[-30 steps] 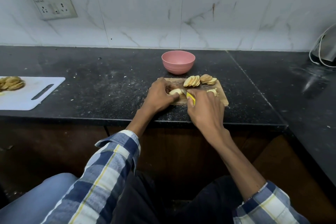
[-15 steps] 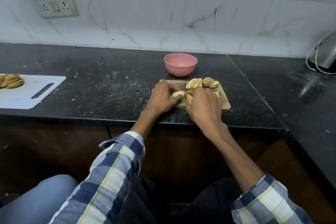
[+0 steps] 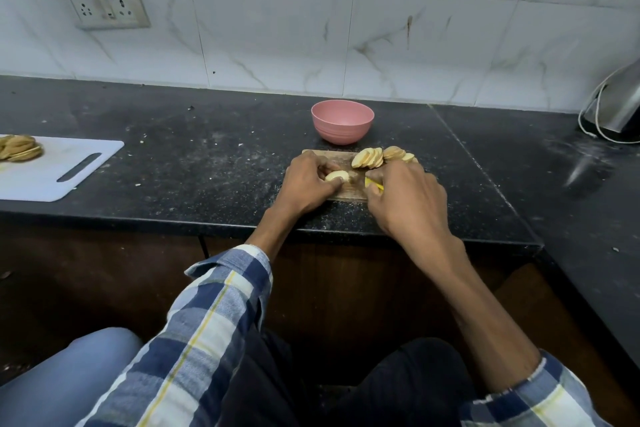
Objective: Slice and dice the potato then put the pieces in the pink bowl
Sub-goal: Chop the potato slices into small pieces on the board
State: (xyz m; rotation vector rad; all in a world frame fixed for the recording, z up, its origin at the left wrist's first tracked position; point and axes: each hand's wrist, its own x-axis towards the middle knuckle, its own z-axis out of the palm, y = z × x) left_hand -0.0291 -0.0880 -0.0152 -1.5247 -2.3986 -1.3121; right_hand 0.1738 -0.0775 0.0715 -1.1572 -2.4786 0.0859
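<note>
On the small wooden cutting board [image 3: 313, 153] near the front edge of the dark counter [image 3: 194, 163], the left hand [image 3: 308, 182] held a pale piece of potato [image 3: 337, 176] down, its fingers curled over the piece's far and left sides and its thumb against the near side. The piece lay just right of that hand's knuckles, peeking out from under the fingertips. The right hand [image 3: 405, 199] sat just to the right of it, closed round a yellow-handled knife [image 3: 374, 183]; only a bit of the yellow handle showed between thumb and fingers, and the blade was hidden, so whether it touched the potato could not be told. Both hands rested low on the board, close together, with a narrow strip of bare wood between them.

Beyond the right hand, at the board's far right part, a row of round potato slices [image 3: 381, 157] leaned overlapping on one another. The pink bowl [image 3: 342, 121] stood on the counter just behind the board, upright. Far to the left lay a white cutting board [image 3: 55, 170] with another heap of slices [image 3: 19, 148] at its left end
</note>
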